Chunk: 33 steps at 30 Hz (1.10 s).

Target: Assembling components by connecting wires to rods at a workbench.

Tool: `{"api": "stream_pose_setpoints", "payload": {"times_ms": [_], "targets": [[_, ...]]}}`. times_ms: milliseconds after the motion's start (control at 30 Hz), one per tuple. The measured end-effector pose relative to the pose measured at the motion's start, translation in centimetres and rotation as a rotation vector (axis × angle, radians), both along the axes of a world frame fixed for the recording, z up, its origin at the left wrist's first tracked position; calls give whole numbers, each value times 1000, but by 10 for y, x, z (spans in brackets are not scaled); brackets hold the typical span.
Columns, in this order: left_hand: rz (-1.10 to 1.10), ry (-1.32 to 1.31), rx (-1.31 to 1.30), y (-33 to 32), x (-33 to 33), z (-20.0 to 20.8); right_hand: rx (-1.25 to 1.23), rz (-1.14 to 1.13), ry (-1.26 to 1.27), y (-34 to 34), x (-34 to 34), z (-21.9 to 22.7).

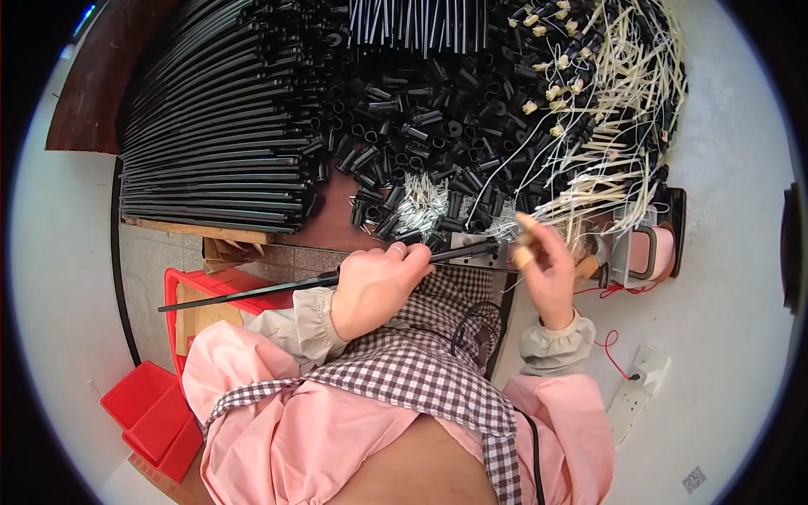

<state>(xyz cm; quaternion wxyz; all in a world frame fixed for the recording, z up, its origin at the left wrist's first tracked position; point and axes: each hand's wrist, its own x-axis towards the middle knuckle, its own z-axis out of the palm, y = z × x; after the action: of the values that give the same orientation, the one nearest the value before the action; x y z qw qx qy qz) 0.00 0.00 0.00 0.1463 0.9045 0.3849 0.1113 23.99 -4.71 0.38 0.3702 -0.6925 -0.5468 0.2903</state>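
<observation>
Head view: left hand (370,286), knuckles up, has its grip clamped on a long black rod (278,289) lying across the lap. Right hand (547,269), raised at the tabletop (337,223) edge, pinches the rod's tip, bandaged fingers (525,256) together.

Brown worktable (337,220) w/ pale floor (732,168) around it; red bins (156,417) lower left, white power strip (640,383) on floor at right.
</observation>
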Motion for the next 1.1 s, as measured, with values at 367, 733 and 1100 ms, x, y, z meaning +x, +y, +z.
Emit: {"api": "stream_pose_setpoints", "payload": {"times_ms": [367, 733, 1100], "targets": [[7, -13, 8, -7, -1, 0, 496, 94, -291, 1, -27, -34], [39, -69, 48, -5, 1, -10, -74, -446, -706, -76, 50, -25], [-78, -13, 80, 14, -1, -14, -212, -187, 403, -98, -6, 26]]}}
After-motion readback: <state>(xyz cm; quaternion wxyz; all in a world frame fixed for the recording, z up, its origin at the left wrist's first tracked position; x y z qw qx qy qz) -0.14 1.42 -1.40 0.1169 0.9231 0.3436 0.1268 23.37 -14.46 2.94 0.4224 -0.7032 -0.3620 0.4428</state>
